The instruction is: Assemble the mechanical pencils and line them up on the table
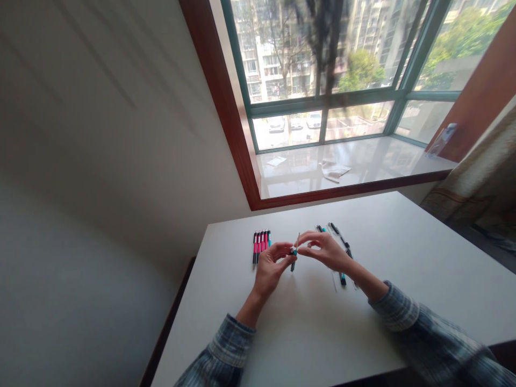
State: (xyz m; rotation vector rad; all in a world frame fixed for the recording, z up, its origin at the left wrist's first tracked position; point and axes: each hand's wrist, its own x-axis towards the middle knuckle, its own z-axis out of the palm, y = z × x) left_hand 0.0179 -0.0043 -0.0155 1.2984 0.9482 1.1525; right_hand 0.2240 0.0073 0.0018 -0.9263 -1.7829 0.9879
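Observation:
Above the middle of the white table, my left hand (271,269) is closed on a dark and teal pen part (293,264), which points downward. My right hand (325,251) meets it from the right, with thumb and fingertips pinched at a thin, pale stick-like piece (298,239) that rises from the pen part. Just left of my left hand lies a row of several pens (262,239), mostly pink and black, with a teal one at its right end. Black and teal pen parts (342,278) and thin rods lie partly hidden under my right hand and wrist.
The white table (306,333) stands below a window with a red-brown frame (253,183). On the sill lie a crumpled white wrapper (334,171) and a small paper (276,160), with a clear bottle (441,141) at its right end. A curtain (463,185) hangs at the right.

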